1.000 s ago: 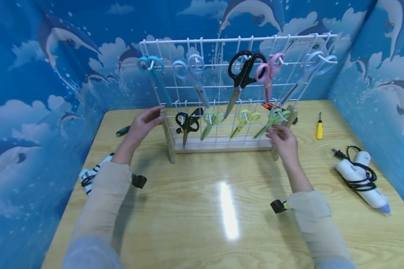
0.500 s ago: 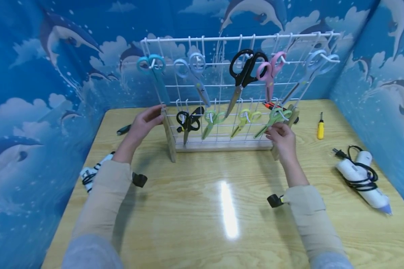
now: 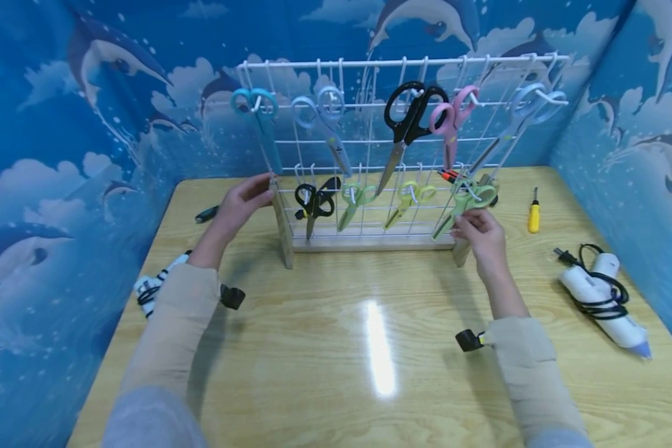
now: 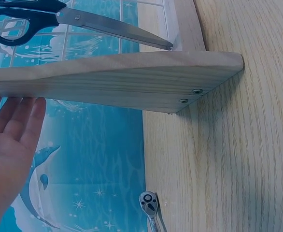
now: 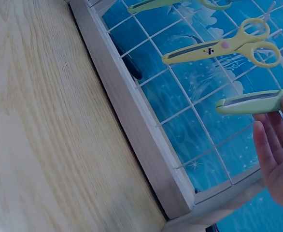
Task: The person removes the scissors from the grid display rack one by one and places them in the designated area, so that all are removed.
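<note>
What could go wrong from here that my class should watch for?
1. The rightmost light-green plastic scissors, pinched in the right grip, might snag on the white-wire and pale-wood rack if pulled at a poor angle.
2. The left grip touches the pale wooden side post, but how firmly cannot be seen; a hard tug could shift the rack.
3. The upper-right light-blue scissors hang close above and could get knocked.

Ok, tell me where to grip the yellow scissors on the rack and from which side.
Probably pinch the closed blades from the front: the yellow scissors hang by their handles on a hook, blades slanting freely downward, with the wire grid behind.
</note>
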A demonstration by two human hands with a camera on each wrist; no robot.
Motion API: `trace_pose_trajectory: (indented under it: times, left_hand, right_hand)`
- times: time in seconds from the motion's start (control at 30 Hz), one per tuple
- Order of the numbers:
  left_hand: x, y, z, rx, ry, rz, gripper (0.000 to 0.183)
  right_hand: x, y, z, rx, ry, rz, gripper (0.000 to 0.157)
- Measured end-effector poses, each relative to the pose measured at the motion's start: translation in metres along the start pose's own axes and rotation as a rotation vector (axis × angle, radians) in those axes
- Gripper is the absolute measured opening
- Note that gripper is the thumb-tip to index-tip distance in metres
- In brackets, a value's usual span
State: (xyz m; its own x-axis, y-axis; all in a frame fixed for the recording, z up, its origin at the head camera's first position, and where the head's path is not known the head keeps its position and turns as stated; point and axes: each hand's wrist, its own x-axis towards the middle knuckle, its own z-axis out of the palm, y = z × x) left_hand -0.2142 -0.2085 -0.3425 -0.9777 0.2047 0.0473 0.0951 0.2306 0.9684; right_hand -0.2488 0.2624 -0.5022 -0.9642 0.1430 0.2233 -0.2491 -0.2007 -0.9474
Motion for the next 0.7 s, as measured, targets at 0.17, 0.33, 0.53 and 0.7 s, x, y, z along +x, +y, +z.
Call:
trace_pose_trajectory:
  times: [0.17,0.33,0.53,0.7]
  left_hand:
    - [0.001,0.0,0.0,-0.005,-0.01,-0.004,0.052]
    - [0.002,0.0,0.0,-0.009,-0.01,-0.014,0.053]
    - [-0.002,0.005,0.0,0.029,0.015,-0.002,0.05]
    - [-0.003,0.007,-0.001,-0.004,0.001,0.018,0.046]
  right_hand:
    - [-0.008,-0.004,-0.015,-0.052,-0.008,-0.018,0.033]
    - [-0.024,-0.011,-0.028,-0.067,-0.025,-0.031,0.032]
    - [-0.053,-0.024,-0.036,-0.077,-0.053,-0.053,0.031]
    - [-0.08,-0.029,-0.02,-0.048,-0.1,-0.052,0.03]
